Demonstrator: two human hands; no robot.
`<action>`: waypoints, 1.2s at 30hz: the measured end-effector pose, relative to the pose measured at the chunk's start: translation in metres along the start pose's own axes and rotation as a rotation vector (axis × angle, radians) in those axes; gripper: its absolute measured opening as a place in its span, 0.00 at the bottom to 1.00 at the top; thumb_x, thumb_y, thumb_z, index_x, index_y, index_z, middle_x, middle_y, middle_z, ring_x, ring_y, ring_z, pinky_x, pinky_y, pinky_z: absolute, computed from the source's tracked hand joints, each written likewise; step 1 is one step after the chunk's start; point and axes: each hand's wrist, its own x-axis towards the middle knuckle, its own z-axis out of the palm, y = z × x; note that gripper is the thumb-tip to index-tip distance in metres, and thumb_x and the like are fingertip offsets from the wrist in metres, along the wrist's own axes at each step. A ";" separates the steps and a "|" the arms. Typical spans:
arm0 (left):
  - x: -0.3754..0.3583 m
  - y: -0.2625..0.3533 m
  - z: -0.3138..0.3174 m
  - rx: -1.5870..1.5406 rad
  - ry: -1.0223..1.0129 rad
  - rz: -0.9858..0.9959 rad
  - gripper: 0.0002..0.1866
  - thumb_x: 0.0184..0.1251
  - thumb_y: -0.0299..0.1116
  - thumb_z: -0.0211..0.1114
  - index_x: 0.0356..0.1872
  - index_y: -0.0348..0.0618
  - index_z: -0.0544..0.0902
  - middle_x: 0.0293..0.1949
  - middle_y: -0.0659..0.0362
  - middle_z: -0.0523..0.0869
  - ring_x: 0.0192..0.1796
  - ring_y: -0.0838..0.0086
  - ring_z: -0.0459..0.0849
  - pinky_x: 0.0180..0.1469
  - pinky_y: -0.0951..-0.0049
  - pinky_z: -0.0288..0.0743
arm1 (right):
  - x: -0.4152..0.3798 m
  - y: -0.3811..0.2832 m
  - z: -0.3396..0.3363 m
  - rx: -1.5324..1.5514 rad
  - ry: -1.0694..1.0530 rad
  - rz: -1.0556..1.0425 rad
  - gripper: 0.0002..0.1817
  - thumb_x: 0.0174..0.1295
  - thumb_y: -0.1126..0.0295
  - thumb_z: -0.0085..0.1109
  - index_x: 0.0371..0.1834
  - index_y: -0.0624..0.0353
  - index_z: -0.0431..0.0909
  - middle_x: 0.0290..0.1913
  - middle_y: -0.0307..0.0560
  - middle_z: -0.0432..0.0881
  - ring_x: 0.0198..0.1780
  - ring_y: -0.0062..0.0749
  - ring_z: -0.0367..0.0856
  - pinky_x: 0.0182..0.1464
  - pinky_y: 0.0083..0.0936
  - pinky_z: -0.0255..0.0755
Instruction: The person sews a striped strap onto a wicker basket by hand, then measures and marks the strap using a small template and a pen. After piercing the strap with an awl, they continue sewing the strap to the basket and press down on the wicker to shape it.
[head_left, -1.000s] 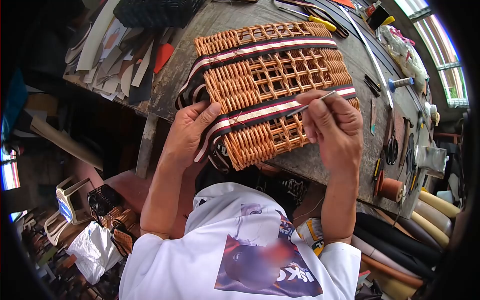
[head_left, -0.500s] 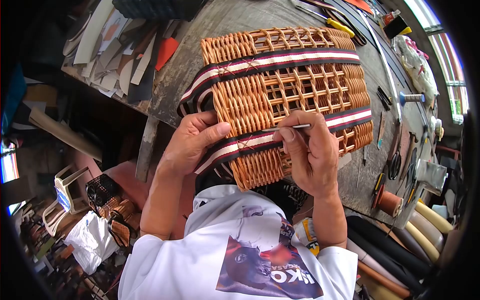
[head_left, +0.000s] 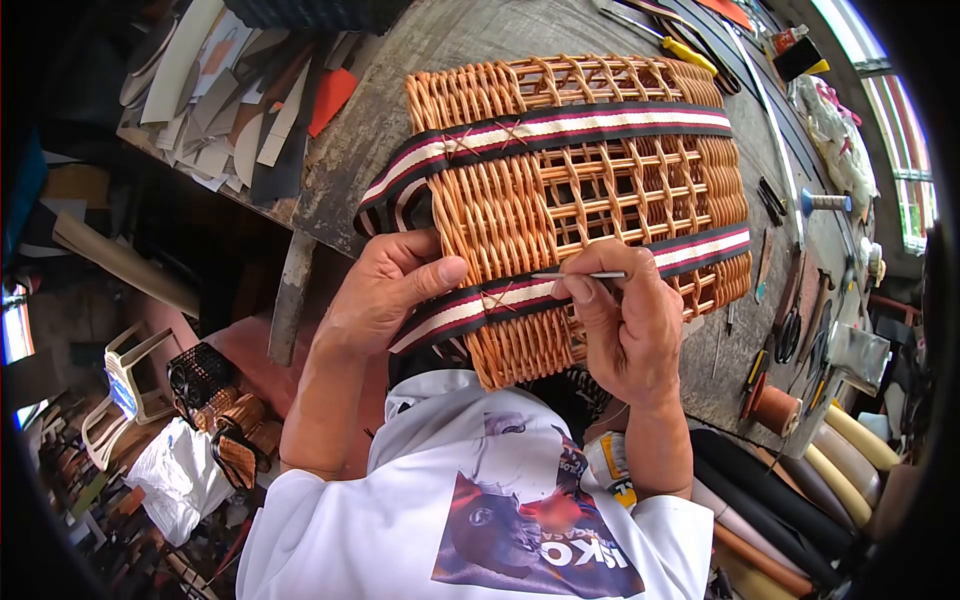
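A woven wicker basket (head_left: pixel 495 215) lies in front of me, tilted, with its open lattice side up. Two striped straps, black, white and maroon, run across it: an upper strap (head_left: pixel 620 124) and a lower strap (head_left: pixel 535 292). Both carry crossed stitches near the left side. My left hand (head_left: pixel 395 285) grips the basket's left edge by the lower strap, thumb on top and fingers hidden underneath. Between thumb and forefinger, my right hand (head_left: pixel 630 325) pinches a thin metal needle (head_left: pixel 607 274), its tip pointing left along the lower strap's upper edge.
The worktable (head_left: pixel 345 170) bears a heap of material scraps (head_left: pixel 225 110) at far left. A yellow-handled screwdriver (head_left: pixel 688 54) lies beyond the basket. Scissors (head_left: pixel 788 330) and a brown thread spool (head_left: pixel 775 408) are on the right. Material rolls (head_left: pixel 790 500) stand below the table edge.
The basket has shifted slightly right and down in view, and both hands have moved a little with it. The needle now lies nearer the strap's upper edge, still in my right hand.
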 end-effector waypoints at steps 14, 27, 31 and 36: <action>0.000 0.003 -0.009 0.011 -0.110 -0.012 0.19 0.71 0.30 0.67 0.58 0.29 0.80 0.52 0.55 0.87 0.52 0.78 0.84 0.56 0.75 0.79 | -0.016 0.003 0.003 -0.103 0.023 -0.207 0.09 0.64 0.85 0.58 0.46 0.68 0.74 0.32 0.52 0.85 0.29 0.38 0.86 0.29 0.28 0.78; 0.003 0.003 -0.012 0.003 -0.121 -0.011 0.19 0.70 0.30 0.68 0.57 0.29 0.81 0.52 0.55 0.87 0.53 0.77 0.84 0.57 0.74 0.79 | -0.016 -0.004 0.008 0.051 0.090 0.038 0.09 0.62 0.86 0.59 0.43 0.67 0.74 0.31 0.51 0.85 0.31 0.39 0.86 0.34 0.28 0.79; 0.002 0.003 -0.011 0.012 -0.106 -0.019 0.20 0.69 0.30 0.69 0.57 0.28 0.81 0.51 0.55 0.88 0.52 0.77 0.84 0.57 0.75 0.79 | -0.014 -0.004 0.007 0.014 0.066 -0.002 0.09 0.62 0.86 0.59 0.44 0.67 0.74 0.31 0.51 0.85 0.31 0.39 0.86 0.34 0.28 0.79; 0.002 0.001 -0.012 0.027 -0.094 -0.015 0.20 0.69 0.31 0.69 0.56 0.28 0.81 0.51 0.55 0.88 0.51 0.78 0.84 0.56 0.75 0.79 | -0.013 -0.003 0.008 0.013 0.071 -0.022 0.12 0.59 0.88 0.58 0.44 0.67 0.74 0.31 0.51 0.85 0.29 0.38 0.84 0.32 0.28 0.78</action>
